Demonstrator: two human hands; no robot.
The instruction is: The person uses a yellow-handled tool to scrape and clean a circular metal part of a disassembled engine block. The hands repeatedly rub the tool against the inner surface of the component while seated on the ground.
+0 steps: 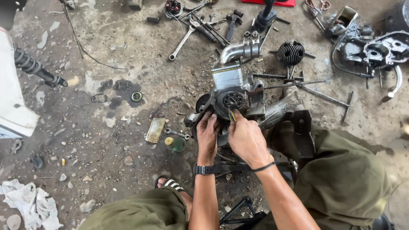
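Observation:
A greasy small engine block (pixel 238 91) lies on the concrete floor in front of me, with a round bearing housing (pixel 233 101) facing up and a chrome intake pipe (pixel 238 50) at its far end. My left hand (pixel 208 136) grips the near left edge of the engine casing. My right hand (pixel 245 138) holds a thin tool with a yellow-green handle (pixel 232 115), its tip against the lower rim of the round housing. Both hands touch each other side by side. My knees in olive trousers frame the engine.
Wrenches (pixel 183 40) and sockets lie scattered at the back, beside a finned cylinder (pixel 291 53) and a T-handle wrench (pixel 328 98). Another engine cover (pixel 381 49) is at the far right. A green bottle (pixel 174 143), a metal plate (pixel 155 130) and white rags (pixel 30 204) lie on the left.

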